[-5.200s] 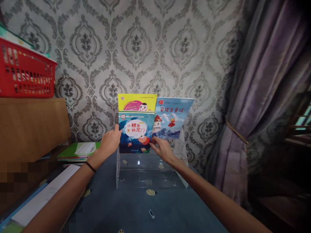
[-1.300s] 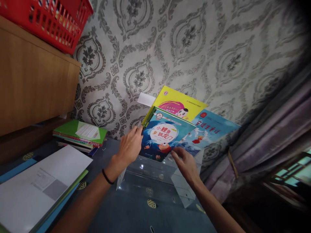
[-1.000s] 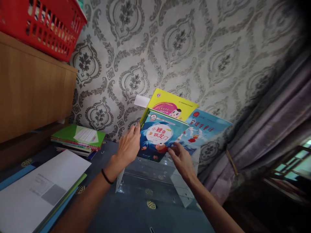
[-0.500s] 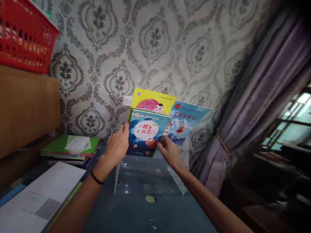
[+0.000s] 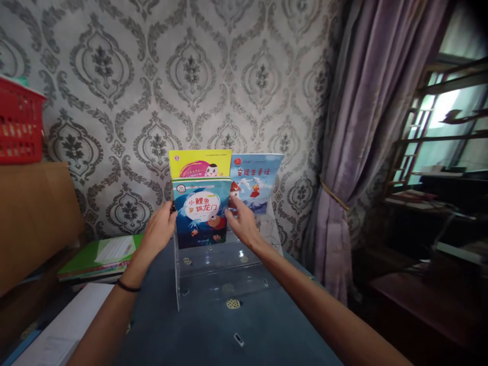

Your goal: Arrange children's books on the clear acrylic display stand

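Between my two hands a dark blue picture book (image 5: 200,216) stands upright, its front cover facing me. My left hand (image 5: 160,223) grips its left edge with the fingers behind it. On the right edge, my right hand (image 5: 242,218) pinches the book between thumb and fingers. It is in a clear acrylic display rack (image 5: 213,279) with stepped tiers. Behind it a yellow book (image 5: 190,161) shows only its upper part. A light blue book (image 5: 261,178) leans at the back right of the rack, partly covered by my right hand.
A stack of books with a green one on top (image 5: 87,259) lies left of the rack, near a white book or sheet (image 5: 72,320). A cardboard box (image 5: 38,218) and a red basket (image 5: 21,122) stand far left. A purple curtain (image 5: 354,127) hangs at the right.
The view has turned to the right. The dark blue book has gone from tilted to upright and sits level in the rack, both hands still holding its side edges.
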A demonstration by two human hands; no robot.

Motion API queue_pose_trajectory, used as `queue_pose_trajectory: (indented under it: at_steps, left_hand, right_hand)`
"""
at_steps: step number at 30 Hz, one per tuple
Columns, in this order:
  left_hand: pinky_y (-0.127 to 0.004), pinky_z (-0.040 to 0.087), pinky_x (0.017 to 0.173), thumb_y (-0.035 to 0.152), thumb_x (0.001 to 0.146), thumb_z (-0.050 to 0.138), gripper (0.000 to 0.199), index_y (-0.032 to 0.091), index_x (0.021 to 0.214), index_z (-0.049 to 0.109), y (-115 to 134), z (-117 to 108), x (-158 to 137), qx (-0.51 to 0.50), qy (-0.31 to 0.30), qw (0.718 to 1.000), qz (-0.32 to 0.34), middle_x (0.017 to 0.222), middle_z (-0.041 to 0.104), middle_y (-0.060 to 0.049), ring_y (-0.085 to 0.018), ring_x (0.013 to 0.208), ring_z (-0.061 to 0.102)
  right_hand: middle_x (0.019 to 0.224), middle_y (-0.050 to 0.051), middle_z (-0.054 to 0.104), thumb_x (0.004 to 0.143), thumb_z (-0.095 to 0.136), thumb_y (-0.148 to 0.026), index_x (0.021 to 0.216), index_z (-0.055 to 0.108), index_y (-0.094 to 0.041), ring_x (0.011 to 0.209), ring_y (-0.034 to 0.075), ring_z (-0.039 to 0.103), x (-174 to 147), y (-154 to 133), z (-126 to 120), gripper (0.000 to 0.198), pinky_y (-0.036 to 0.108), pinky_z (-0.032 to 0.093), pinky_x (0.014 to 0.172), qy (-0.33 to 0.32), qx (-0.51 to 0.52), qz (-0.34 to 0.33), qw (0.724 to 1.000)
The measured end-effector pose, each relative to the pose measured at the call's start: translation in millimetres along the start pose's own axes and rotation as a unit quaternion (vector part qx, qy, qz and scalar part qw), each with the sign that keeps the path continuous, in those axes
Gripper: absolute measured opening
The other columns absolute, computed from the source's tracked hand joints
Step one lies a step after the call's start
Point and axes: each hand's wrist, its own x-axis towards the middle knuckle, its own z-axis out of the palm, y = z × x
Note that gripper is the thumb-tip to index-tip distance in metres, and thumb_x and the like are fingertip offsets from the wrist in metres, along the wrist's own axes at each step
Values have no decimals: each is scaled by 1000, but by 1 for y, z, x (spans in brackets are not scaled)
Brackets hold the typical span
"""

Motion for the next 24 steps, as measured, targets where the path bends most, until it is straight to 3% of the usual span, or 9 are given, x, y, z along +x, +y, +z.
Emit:
queue_pose_trajectory:
  at_steps: [7, 13, 17, 21, 24]
  left_hand:
    - [-43, 53, 91, 26, 91, 42, 29, 14, 109, 61, -3, -1, 3, -3, 9, 1000, 10, 107, 73, -16, -31, 102, 68]
    - [-42, 53, 95, 31, 89, 44, 34, 15, 114, 62, -5, -5, 5, -39, -16, 999, 0, 109, 74, -14, -28, 103, 68]
    - [-43, 53, 93, 32, 88, 42, 36, 14, 112, 63, -1, -8, 4, -7, -14, 1000, -12, 107, 75, -14, -29, 102, 68]
    - [-43, 52, 94, 32, 88, 42, 38, 14, 114, 63, 2, -7, 0, 15, -12, 1000, -5, 110, 73, -15, -30, 104, 67]
    - [-44, 51, 94, 32, 88, 43, 37, 13, 112, 63, 1, -6, -6, 30, -6, 1000, -1, 108, 72, -16, -30, 103, 67]
  right_hand:
    - [134, 15, 67, 83, 51, -23, 143, 53, -16, 115, 28, 66, 1, 10, -3, 61, 46, 56, 96, -30, 72, 13, 997]
    - [132, 7, 69, 80, 52, -15, 141, 58, -23, 120, 25, 66, 3, 23, -9, 61, 46, 51, 105, -71, 151, 18, 986]
    - [131, 9, 70, 77, 49, -7, 137, 61, -19, 119, 25, 67, -2, 25, -10, 62, 45, 52, 105, -81, 173, 39, 981]
    - [127, 8, 72, 78, 44, -1, 135, 63, -17, 118, 22, 68, -11, 24, -13, 63, 40, 54, 102, -90, 162, 81, 979]
    - [122, 9, 74, 80, 43, -1, 132, 66, -14, 116, 23, 68, -19, 21, -20, 59, 39, 53, 102, -114, 89, 111, 983]
